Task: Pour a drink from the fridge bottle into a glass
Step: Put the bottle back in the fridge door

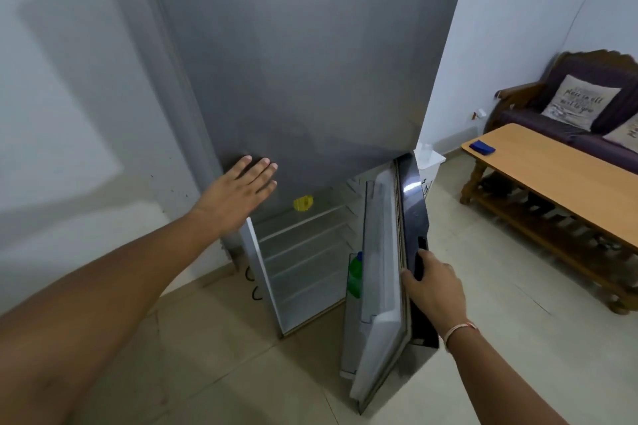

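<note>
A tall grey fridge (310, 62) stands in front of me. Its lower door (390, 269) is swung open to the right. My right hand (433, 290) grips the dark handle edge of that door. My left hand (238, 193) lies flat with straight fingers on the closed upper door, near its lower left corner. A green bottle with a blue cap (355, 274) stands in the open door's rack. The fridge shelves (303, 245) are white, with a small yellow object (303, 203) on the top one. No glass is visible.
A long wooden table (559, 176) with a blue object (482, 147) stands at right. Behind it is a dark sofa (587, 107) with cushions. A small white stand (429, 162) sits beside the fridge. Tiled floor (241, 373) lies below, and a wall rises at left.
</note>
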